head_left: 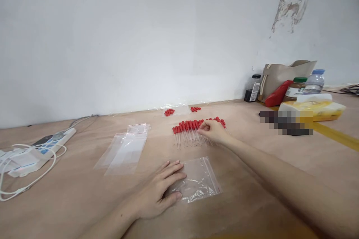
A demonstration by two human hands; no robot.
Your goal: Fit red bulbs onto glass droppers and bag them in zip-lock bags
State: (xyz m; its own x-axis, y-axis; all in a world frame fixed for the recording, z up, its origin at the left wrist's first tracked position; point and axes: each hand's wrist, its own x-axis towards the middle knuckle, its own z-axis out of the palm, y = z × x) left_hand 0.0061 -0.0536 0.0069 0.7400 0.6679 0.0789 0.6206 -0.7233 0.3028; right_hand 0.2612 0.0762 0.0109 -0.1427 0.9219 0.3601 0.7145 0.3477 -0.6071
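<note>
A row of glass droppers with red rubber bulbs (185, 127) lies side by side on the brown-covered table, bulbs toward the wall. My right hand (214, 130) is over the right part of this row, thumb and forefinger pinched together among the droppers. Whatever is between those fingertips is hidden. Nearer to me, a clear zip-lock bag (200, 179) lies flat with its zip edge to the right. My left hand (161, 186) rests open on the bag's left side, fingers spread.
Several zip-lock bags (127, 153) lie at left. Loose red bulbs (169, 112) sit on clear plastic near the wall, with more red bulbs (195, 109) beside them. A power strip (42, 153) with white cables is far left; a tissue pack (314, 109), bottles and a bag stand right.
</note>
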